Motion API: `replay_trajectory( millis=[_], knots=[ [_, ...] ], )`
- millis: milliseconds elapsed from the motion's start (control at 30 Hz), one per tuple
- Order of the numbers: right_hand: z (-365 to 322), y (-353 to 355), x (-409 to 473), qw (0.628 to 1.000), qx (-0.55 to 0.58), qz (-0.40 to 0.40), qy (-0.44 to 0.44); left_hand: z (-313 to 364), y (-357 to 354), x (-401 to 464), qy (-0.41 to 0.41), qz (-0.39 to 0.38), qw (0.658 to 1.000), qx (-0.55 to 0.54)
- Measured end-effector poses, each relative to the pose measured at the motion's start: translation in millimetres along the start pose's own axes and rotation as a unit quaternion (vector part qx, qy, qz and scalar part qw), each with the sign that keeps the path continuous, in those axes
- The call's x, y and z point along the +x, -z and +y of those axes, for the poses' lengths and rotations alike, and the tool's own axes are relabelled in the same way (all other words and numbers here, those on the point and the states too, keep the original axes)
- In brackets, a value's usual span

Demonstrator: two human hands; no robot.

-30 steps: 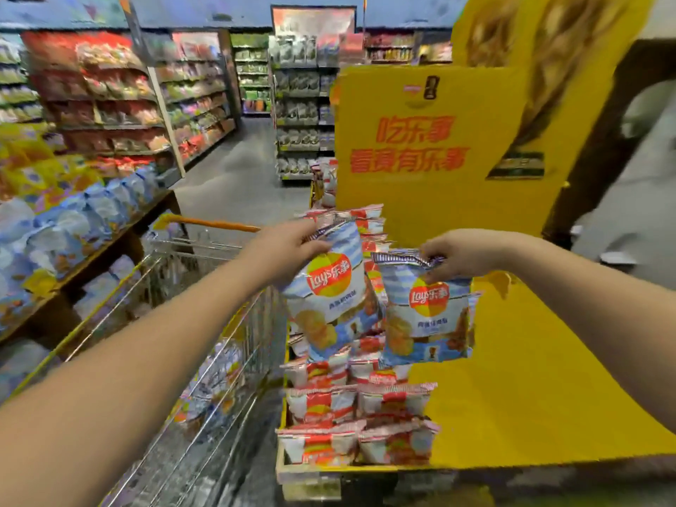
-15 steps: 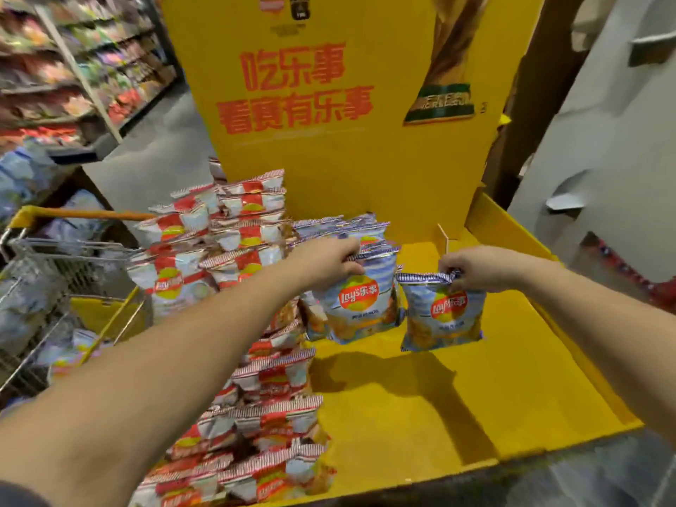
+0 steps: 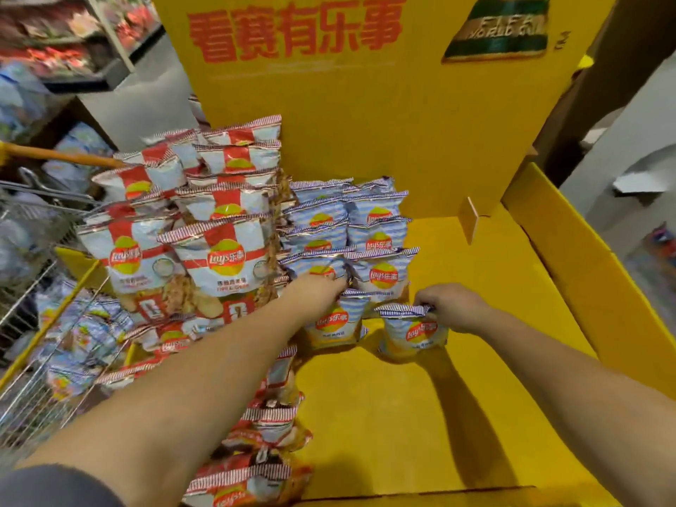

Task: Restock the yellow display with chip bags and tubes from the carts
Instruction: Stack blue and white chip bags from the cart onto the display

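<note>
My left hand [image 3: 317, 289] grips the top edge of a blue-striped chip bag [image 3: 334, 325] that stands on the floor of the yellow display [image 3: 402, 404]. Just to its right, my right hand [image 3: 451, 305] pinches the top of a second blue-striped bag [image 3: 415, 333], which also touches the yellow floor. Both bags sit in front of a stack of blue-striped bags [image 3: 347, 228] against the yellow back panel. Red-and-white chip bags [image 3: 219, 250] are piled high along the display's left side.
A wire shopping cart [image 3: 47, 360] with an orange handle holds more bags at the left. The display's raised yellow side wall [image 3: 592, 272] runs along the right. Store shelves [image 3: 55, 38] stand at the far left. Bare yellow floor lies right of the bags.
Both hands have lowered their bags from mid-air down onto the display floor in front of the blue stack. The view has tilted down and closer to the display.
</note>
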State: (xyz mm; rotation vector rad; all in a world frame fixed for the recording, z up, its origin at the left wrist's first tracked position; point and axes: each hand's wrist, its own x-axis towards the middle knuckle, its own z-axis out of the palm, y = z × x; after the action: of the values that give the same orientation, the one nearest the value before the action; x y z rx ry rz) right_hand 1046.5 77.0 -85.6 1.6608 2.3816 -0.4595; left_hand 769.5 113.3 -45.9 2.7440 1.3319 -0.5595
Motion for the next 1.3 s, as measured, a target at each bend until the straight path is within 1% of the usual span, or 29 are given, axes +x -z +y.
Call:
replay_trajectory(
  millis=[67, 233, 333, 433, 533, 667, 733, 800, 833, 900, 967, 1033, 1100, 1200, 1300],
  knots=[
    [1, -11, 16, 1.000, 0.000, 0.005, 0.016, -4, -12, 5, 0.007, 0.002, 1.000, 0.030],
    [-3, -19, 52, 0.999, 0.006, 0.036, 0.038, -13, -37, 17, 0.059, 0.008, 0.996, 0.062],
    [-8, -16, 70, 0.997, 0.025, 0.072, 0.033, -15, -43, 23, 0.088, 0.017, 0.994, 0.055],
    [-13, -22, 77, 0.997, 0.004, 0.078, 0.025, -17, -49, 27, 0.119, 0.013, 0.992, 0.025],
    [-18, -29, 77, 0.996, -0.014, 0.093, -0.002, -18, -54, 31, 0.151, 0.023, 0.988, -0.014],
    [-28, -27, 72, 0.986, -0.042, 0.144, -0.071, -16, -51, 33, 0.177, 0.040, 0.982, -0.046],
    [-35, -26, 67, 0.983, -0.049, 0.142, -0.103, -15, -45, 30, 0.185, 0.053, 0.979, -0.072],
    [-41, -23, 59, 0.983, -0.033, 0.124, -0.132, -14, -35, 22, 0.185, 0.085, 0.971, -0.122],
    [-44, -19, 56, 0.982, -0.014, 0.116, -0.146, -12, -30, 16, 0.181, 0.103, 0.964, -0.164],
    [-57, -6, 48, 0.978, 0.025, 0.122, -0.167, -10, -20, -6, 0.178, 0.137, 0.938, -0.262],
    [-72, 11, 40, 0.965, 0.092, 0.172, -0.176, -9, -8, -31, 0.177, 0.163, 0.911, -0.335],
    [-106, 31, 31, 0.943, 0.186, 0.236, -0.143, -14, 2, -68, 0.189, 0.196, 0.874, -0.403],
    [-153, 53, 24, 0.915, 0.290, 0.266, -0.088, -24, 9, -111, 0.199, 0.239, 0.830, -0.462],
    [-244, 75, 13, 0.885, 0.397, 0.243, -0.023, -50, 5, -177, 0.231, 0.291, 0.773, -0.514],
    [-343, 69, 14, 0.856, 0.477, 0.198, 0.014, -89, -19, -250, 0.294, 0.324, 0.721, -0.537]
  ],
)
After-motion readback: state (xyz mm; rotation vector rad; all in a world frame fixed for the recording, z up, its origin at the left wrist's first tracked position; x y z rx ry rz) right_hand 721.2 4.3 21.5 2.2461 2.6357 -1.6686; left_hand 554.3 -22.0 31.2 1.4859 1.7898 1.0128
